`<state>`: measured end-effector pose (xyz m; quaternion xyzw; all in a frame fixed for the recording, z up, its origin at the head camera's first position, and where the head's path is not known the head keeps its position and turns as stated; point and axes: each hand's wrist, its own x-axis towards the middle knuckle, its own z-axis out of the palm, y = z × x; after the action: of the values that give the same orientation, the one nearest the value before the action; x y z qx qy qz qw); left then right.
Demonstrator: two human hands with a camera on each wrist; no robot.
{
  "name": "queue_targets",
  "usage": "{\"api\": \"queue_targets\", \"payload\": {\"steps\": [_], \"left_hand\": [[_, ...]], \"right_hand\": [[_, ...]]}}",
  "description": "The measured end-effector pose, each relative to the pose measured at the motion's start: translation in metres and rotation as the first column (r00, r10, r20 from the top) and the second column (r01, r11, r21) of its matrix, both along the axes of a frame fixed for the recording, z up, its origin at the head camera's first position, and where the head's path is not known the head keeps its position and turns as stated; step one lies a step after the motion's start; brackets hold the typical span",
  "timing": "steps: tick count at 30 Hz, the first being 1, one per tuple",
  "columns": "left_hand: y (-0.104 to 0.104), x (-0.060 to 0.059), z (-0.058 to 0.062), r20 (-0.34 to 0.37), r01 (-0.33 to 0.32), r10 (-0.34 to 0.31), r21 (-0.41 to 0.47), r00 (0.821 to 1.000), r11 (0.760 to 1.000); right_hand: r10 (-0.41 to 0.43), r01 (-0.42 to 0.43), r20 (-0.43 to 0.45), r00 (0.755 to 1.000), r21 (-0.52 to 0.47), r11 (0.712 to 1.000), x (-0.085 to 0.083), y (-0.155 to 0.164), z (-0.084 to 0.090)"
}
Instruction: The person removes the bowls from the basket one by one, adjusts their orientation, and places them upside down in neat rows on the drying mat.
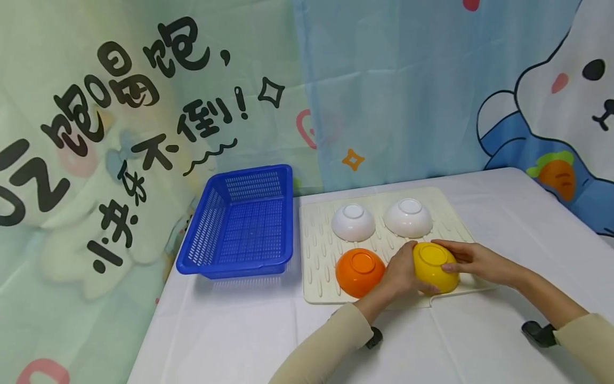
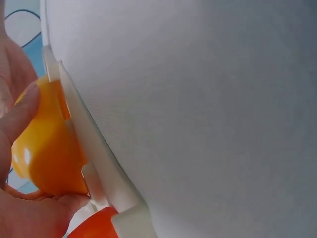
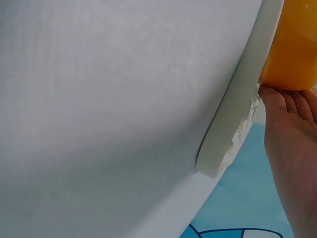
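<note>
Two hands clasp the upturned yellow bowl [image 1: 434, 265] on the cream drying mat [image 1: 316, 250]: left hand [image 1: 400, 274] and right hand [image 1: 472, 258] each curl their fingers round its sides. Right of the orange bowl [image 1: 360, 272], its rim is hidden. White cloth covers the table [image 1: 240, 330]; cartoon curtains hang behind.

white bowls [image 1: 353, 222]: 2 | orange bowl [image 1: 360, 271]: 1 | yellow bowl [image 1: 434, 266]: 1 | blue basket [image 1: 240, 224]: 1 | drying mat [image 1: 316, 250]: 1
</note>
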<state>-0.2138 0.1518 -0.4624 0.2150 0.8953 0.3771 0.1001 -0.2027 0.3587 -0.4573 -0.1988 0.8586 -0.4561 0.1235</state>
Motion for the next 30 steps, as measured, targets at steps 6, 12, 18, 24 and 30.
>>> {"api": "queue_targets", "payload": {"steps": [6,12,18,24,30], "left_hand": [[0.002,0.002,-0.001,0.003,0.026,-0.026,0.006,1.0,1.0],[0.005,0.004,0.0,-0.008,0.02,-0.02,-0.039,1.0,0.999],[0.011,0.008,0.007,0.002,-0.029,0.029,-0.107,1.0,0.994],[0.003,0.021,0.042,-0.104,0.01,-0.027,-0.162,0.994,0.987],[-0.054,0.022,0.112,-0.303,0.077,-0.094,-0.07,0.948,0.995]], "right_hand": [[-0.014,0.014,0.019,1.0,0.01,1.0,0.004,0.002,0.001],[-0.029,0.028,0.035,0.999,0.015,0.999,0.003,0.003,-0.002],[-0.025,0.021,0.028,0.999,0.143,0.989,0.002,0.002,0.013],[-0.05,0.022,0.073,0.996,0.343,0.939,-0.001,0.004,0.046],[-0.312,0.398,-0.25,0.917,0.499,0.77,-0.001,-0.002,0.099]]}}
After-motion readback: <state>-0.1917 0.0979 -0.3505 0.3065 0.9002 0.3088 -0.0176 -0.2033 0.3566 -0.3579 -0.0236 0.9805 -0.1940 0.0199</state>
